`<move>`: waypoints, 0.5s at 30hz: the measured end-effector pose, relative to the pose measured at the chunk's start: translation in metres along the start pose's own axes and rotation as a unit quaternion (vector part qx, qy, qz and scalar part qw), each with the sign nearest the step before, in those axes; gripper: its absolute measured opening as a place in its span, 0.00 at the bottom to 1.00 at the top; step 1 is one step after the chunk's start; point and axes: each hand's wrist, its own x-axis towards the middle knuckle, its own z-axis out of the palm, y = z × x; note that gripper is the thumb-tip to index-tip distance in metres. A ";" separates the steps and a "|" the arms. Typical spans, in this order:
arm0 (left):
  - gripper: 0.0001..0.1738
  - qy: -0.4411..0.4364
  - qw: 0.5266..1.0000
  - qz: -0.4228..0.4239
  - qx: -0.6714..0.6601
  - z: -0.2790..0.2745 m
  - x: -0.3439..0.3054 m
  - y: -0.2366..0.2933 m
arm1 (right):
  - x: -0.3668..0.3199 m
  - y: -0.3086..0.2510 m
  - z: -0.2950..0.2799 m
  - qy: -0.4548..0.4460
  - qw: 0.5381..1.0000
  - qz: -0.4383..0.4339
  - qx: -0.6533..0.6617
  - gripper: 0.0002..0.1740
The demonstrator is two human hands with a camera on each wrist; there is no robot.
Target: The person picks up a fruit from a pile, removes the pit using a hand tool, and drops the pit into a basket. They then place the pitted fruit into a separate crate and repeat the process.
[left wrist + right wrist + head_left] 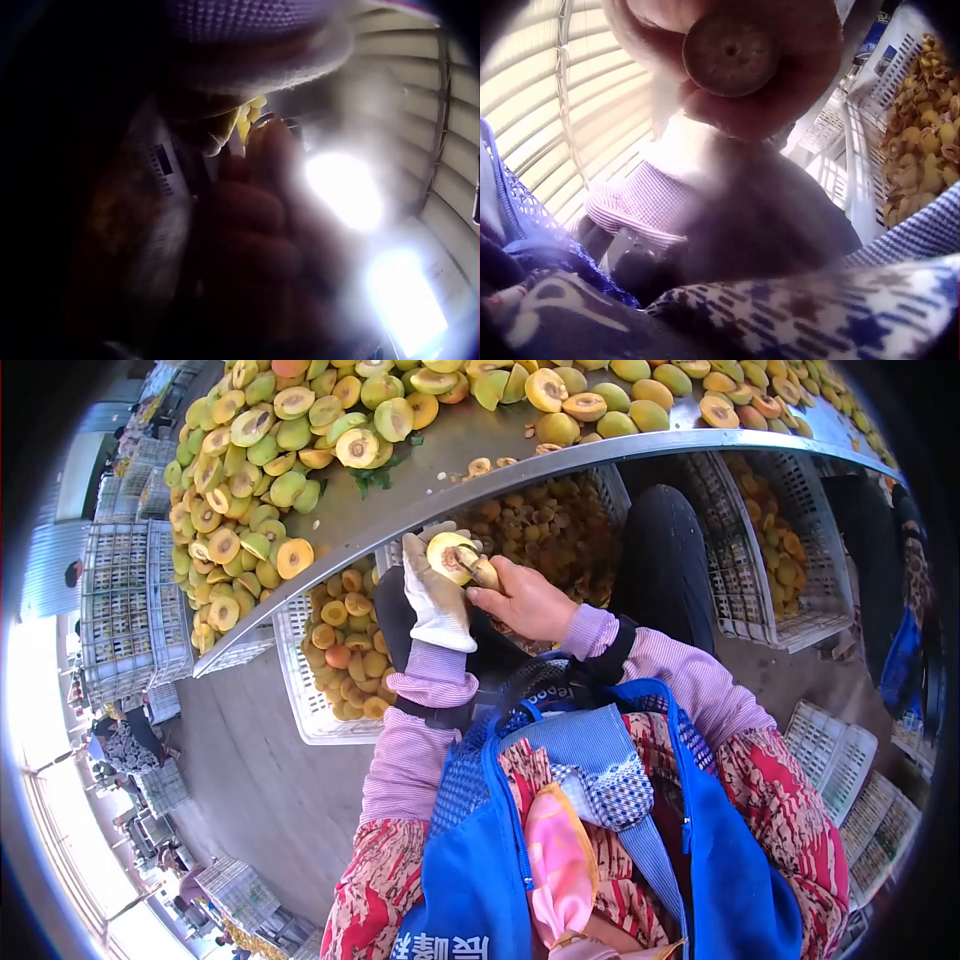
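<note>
The stone is being worked out of a halved fruit; that looks like the step in hand. The left hand, in a white glove, has its fingers curled round the half and holds it cut face up, just below the table's edge and above the crates. The bare right hand is closed round a short tool whose tip sits at the pit hollow (the right wrist view shows the round wooden butt of its handle inside the curled fingers). The next move would call for a small, controlled turn of the tip under the stone, with the glove steadying the half so the flesh does not tear.

The table is a curved sheet of grey metal heaped with yellow-green cut halves. Beneath it stand at least 3 white plastic crates; the left crate holds orange fruit. The floor is bare and grey, with stacked crates beside it.
</note>
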 end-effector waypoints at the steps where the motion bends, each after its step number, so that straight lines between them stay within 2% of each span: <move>1: 0.28 -0.001 0.999 0.026 0.023 -0.002 0.002 -0.004 | 0.003 0.000 0.000 0.004 1.000 0.002 -0.005 0.22; 2: 0.29 -0.003 0.998 0.051 0.046 -0.003 0.003 -0.008 | 0.004 0.000 0.001 0.004 1.000 0.006 -0.005 0.22; 5: 0.28 0.011 0.998 0.054 0.037 -0.004 0.007 -0.013 | 0.010 0.006 0.005 -0.016 0.999 0.029 0.002 0.23; 8: 0.26 0.026 0.998 0.054 0.024 0.001 0.007 -0.011 | 0.015 0.010 0.008 0.026 0.999 -0.011 -0.027 0.21; 10: 0.24 0.036 0.998 0.049 0.014 0.007 0.005 -0.008 | 0.013 -0.009 -0.003 -0.086 0.978 0.137 0.134 0.16; 11: 0.24 0.017 0.995 0.081 0.048 0.008 0.004 -0.007 | 0.013 -0.010 -0.004 -0.085 0.977 0.140 0.134 0.16; 12: 0.23 -0.003 0.990 0.114 0.081 0.009 0.004 -0.005 | 0.013 -0.011 -0.004 -0.111 0.964 0.139 0.195 0.15; 13: 0.22 -0.005 0.992 0.097 0.084 0.009 0.003 -0.002 | 0.014 -0.010 -0.005 -0.135 0.948 0.137 0.255 0.14; 14: 0.22 -0.004 0.992 0.093 0.084 0.009 -0.001 0.000 | 0.013 -0.009 -0.003 -0.135 0.947 0.141 0.257 0.14; 15: 0.22 0.009 0.995 0.074 0.062 0.009 -0.003 0.001 | 0.013 -0.007 -0.001 -0.130 0.963 0.128 0.198 0.13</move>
